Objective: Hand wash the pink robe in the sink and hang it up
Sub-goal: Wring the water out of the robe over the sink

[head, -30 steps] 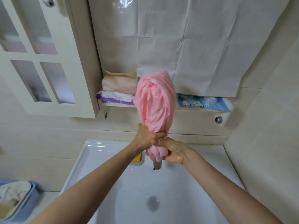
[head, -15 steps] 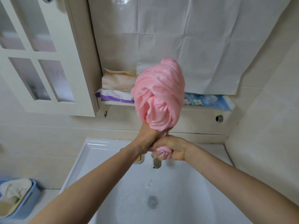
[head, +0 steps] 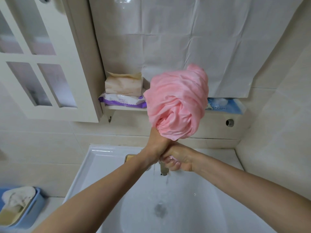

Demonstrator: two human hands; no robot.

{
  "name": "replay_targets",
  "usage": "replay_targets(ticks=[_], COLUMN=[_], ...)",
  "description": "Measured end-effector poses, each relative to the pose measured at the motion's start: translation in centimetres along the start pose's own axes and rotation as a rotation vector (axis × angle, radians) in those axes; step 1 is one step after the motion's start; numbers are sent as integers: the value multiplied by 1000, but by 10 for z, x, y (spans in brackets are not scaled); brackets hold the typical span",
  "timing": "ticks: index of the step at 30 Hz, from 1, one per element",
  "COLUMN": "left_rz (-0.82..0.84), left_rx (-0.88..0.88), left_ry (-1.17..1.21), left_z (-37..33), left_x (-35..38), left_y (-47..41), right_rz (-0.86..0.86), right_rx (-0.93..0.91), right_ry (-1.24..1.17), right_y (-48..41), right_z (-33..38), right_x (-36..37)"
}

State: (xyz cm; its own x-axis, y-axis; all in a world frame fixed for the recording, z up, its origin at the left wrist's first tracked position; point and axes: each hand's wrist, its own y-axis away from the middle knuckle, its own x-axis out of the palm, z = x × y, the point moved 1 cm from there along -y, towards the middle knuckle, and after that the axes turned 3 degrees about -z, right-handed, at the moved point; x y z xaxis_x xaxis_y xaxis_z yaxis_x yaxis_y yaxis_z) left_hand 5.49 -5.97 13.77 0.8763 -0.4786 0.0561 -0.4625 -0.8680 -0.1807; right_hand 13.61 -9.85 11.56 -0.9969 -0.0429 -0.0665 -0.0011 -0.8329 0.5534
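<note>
Open bowl, crowded back wall
The sink [head: 101, 153] is left open; farther back, passage is blocked by the faucet [head: 164, 170], the loaded shelf [head: 121, 107], the cabinet door [head: 80, 64] and the raised pink robe [head: 176, 101].

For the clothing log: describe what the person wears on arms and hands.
Nothing worn: left forearm and right forearm bare, no sleeves in view. No gloves, watch or rings show on the left hand or right hand; the right hand glistens wet.

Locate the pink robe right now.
Head view, centre: the pink robe is bunched above the sink, its lower end gripped by the left hand just above the right hand, in front of the wall shelf.
</note>
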Motion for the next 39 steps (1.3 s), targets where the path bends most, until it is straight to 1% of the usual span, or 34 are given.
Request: replay_targets(ticks=[4, 7, 12, 16, 18, 20, 24, 27, 30, 31, 33, 36, 39], left_rz=[-18, -9, -48, -123, -153, -154, -107, -57, -38, -49, -56, -2, 28], left_rx=[-28, -178, -289, -361, -374, -333, -157, -102, -72, -31, 64, 46, -39], left_ry=[44, 107, 185, 233, 221, 194, 111, 83, 57, 23, -44, -116, -86], left_z=[-3, -2, 3, 3, 2, -1, -9, -11, -12, -10, -7, -1, 1], left_x=[0, 0, -1, -3, -4, -4, -4, -3, -1, -1, -3, -7, -7], left_y=[3, 3, 2, 2, 1, 2, 10, 14, 16, 16, 14, 10, 7], right_rz=[-126, -202, -241, -260, -261, -271, -297, -244, -188, -178, -166, -83, -76], right_rx=[7, -11, -37, -59, -74, -76, -62, -23, -112, -156, -144, -90, -81], right_ry=[-53, -126, -214, -236, -246, -248, -195, -107, -38, -24, 63, 89, 50], right_y=[-1, 2, 5, 8, 8, 6, 6, 4, 2, 3, 3, 6, 11], right_z=[-3, -2, -1, 0, 1, 0, -1, -1, -4, -4, -5, -5, -3], right_x=[9, 16, 22, 24, 25, 25, 24, 23, 20, 20, 18, 18, 22])
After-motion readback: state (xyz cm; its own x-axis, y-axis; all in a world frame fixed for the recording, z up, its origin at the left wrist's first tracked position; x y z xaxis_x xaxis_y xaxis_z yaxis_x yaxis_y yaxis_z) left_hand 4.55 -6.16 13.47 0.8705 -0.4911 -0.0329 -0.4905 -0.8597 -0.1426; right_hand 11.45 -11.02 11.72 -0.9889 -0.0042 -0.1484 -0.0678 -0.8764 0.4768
